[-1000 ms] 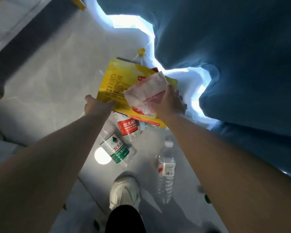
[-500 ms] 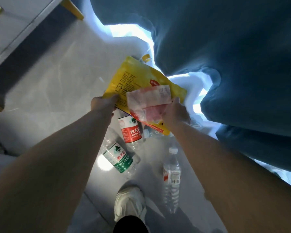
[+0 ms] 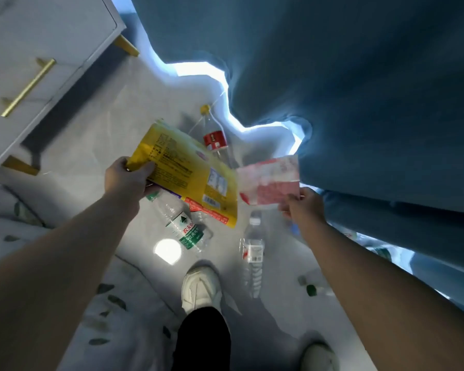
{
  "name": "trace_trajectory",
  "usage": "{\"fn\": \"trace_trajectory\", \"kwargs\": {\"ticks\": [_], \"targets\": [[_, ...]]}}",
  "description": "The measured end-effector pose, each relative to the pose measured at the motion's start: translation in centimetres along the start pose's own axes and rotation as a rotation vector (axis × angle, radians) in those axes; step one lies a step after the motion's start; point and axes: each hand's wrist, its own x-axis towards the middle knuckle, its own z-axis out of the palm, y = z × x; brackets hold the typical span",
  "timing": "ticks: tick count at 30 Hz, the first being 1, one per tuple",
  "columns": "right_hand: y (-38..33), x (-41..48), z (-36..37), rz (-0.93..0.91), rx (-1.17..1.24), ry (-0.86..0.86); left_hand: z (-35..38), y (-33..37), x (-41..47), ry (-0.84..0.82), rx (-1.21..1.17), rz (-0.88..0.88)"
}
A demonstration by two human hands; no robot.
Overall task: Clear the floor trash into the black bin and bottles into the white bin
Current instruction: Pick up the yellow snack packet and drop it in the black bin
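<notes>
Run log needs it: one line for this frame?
left hand: grips yellow bag | right hand: pinches pink wrapper | floor: green-label bottle, red-label bottle, more | bins: not in view

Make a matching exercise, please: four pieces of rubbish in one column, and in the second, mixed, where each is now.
Column one:
1 yellow bag
2 pink wrapper
3 red-label bottle
4 green-label bottle

Column two:
A on the floor by the white shoe
B pinched in the right hand
C on the floor next to the blue fabric
D gripped by the left hand

Pairs: 1-D, 2-B, 3-C, 4-A
</notes>
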Motion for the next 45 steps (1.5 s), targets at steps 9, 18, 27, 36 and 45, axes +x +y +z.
{"fn": "trace_trajectory", "kwargs": {"ticks": [9, 18, 27, 36, 45], "targets": [[1.7, -9.5, -12.4, -0.015, -0.067, 0.056, -3.0, 2.2, -14.9, -0.005, 0.131, 0.070], [9.0, -17.2, -24.3, -0.083, 0.004, -0.070, 0.5, -3.1, -32.8, -0.017, 0.187, 0.082], [16.2, -24.2, -36.2, -0.038, 0.079, -0.008, 7.4, -7.5, -49.2, -0.123, 0.146, 0.020], [24.1, -27.4, -42.8, 0.103, 0.247, 0.130, 12.7, -9.2, -55.6, -0.288, 0.328, 0.096], [34.6, -27.0, -50.3, 0.192, 0.388, 0.244, 22.4, -12.6, -63.8, -0.481, 0.511, 0.250]]}}
